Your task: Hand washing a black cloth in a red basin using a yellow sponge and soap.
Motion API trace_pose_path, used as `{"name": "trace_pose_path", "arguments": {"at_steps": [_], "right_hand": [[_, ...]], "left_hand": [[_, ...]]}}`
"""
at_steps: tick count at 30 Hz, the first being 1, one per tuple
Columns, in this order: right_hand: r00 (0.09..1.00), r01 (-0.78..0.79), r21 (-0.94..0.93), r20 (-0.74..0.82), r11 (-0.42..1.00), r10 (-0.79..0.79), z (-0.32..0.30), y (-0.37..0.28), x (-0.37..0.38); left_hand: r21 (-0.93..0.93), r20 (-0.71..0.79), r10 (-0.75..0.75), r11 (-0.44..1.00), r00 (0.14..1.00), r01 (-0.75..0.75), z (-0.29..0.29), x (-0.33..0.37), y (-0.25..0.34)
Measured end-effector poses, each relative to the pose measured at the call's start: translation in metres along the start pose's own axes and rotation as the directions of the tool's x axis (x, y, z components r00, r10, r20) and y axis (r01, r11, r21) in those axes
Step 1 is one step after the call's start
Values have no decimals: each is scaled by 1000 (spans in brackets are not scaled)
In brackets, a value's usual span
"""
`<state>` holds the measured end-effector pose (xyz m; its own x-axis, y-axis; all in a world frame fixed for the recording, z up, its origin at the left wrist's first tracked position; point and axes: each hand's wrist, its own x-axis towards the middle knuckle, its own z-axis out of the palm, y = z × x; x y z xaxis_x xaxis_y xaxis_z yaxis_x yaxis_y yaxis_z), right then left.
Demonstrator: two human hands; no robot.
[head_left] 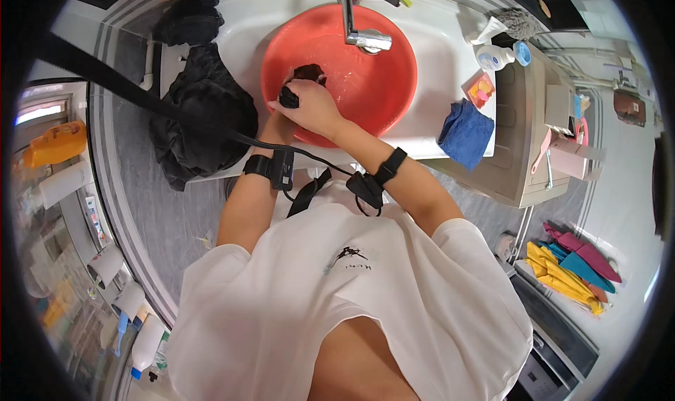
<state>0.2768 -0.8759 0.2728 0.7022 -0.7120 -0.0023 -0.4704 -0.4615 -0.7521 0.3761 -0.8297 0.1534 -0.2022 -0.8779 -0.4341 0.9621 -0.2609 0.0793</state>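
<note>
- Black, soft, bunched-up cloth (288, 97): it is inside the hands, above the near left part of the round red plastic basin (388, 86). One black end pokes out on the left of the right hand. A dark bit, maybe the same cloth, shows just past the fingers.
- The right hand (320, 109) is curled tight around the cloth.
- The left hand (283, 114) is mostly hidden under the right one, so I cannot tell how its fingers sit.
- Past the hands and to their right, the shiny silver metal tap (369, 41) hangs over the basin. I cannot tell how much water is in there.
- Left of the hands, a big heap of crumpled black cloth (204, 119) lies on the white, smooth sink (437, 53) and droops over its near edge.
- Well to the right of the hands is a folded blue cloth (466, 134).
- What could go wrong: wet cloth may be slippery, so a loose grip could let it plop down and splash.
- The small black box on the left wrist (282, 170) could get wet — drips could run down the arm.
- The thin black cord (309, 150) between the arms could tug if they spread wide.
- The heap could slide off — its drooping part might pull it.
</note>
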Motion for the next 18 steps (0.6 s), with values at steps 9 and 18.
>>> {"name": "trace_pose_path", "arguments": {"at_steps": [9,18], "right_hand": [[973,-161,-320,-211,934,95,-17,55,13],[926,-378,-319,-110,869,362,-78,88,-27]], "left_hand": [[109,-299,108,991,948,-79,46,11,-34],[344,-265,212,932,941,-113,79,-14,-8]]}}
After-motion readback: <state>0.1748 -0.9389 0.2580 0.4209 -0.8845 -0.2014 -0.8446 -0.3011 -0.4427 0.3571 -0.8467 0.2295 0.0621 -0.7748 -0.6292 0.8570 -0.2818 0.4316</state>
